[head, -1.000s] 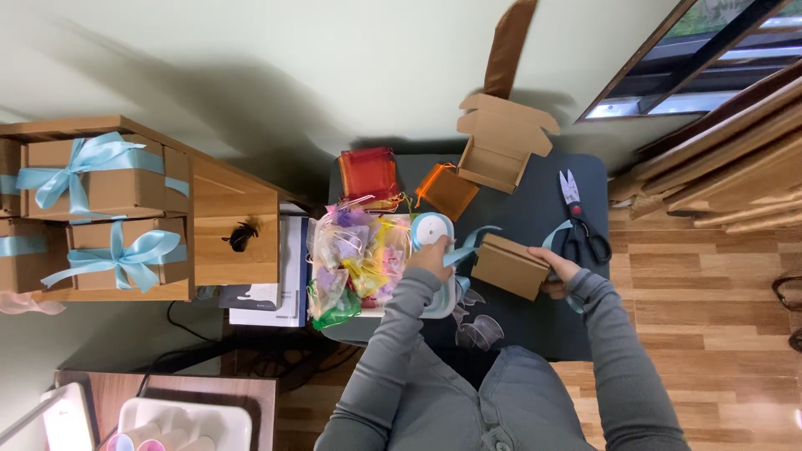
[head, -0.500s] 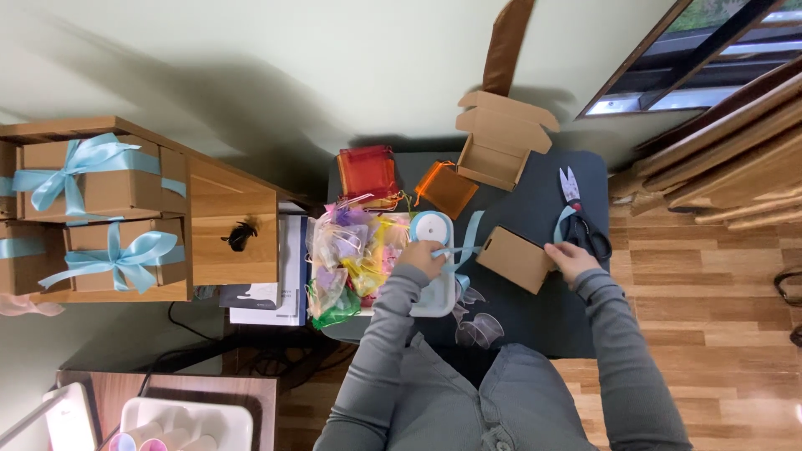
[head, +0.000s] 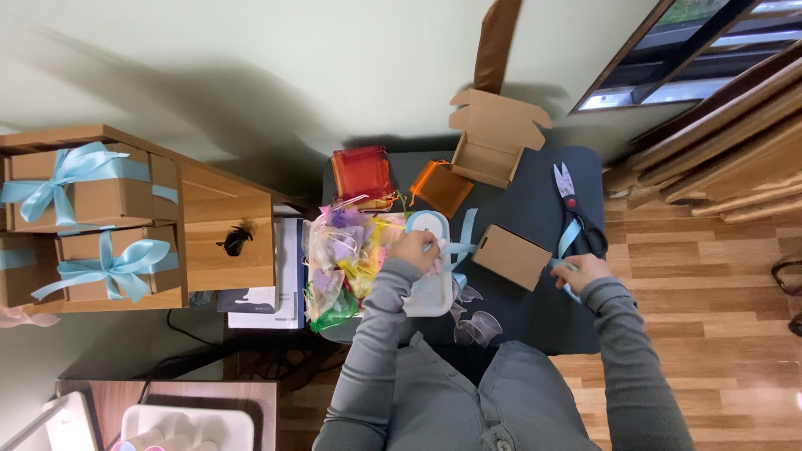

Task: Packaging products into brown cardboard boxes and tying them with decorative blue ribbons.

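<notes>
Light-blue ribbon (head: 462,242) is stretching under the closed cardboard box (head: 512,256) as I am pinching each end, left hand (head: 415,250) and right hand (head: 578,271) well apart.

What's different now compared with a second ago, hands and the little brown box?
The right hand let go of the small closed brown cardboard box and slid right, to the light blue ribbon beside the black-handled scissors. The box now lies flat on the dark table. The left hand stayed at the ribbon spool. The open cardboard box and orange pouch did not move.
</notes>
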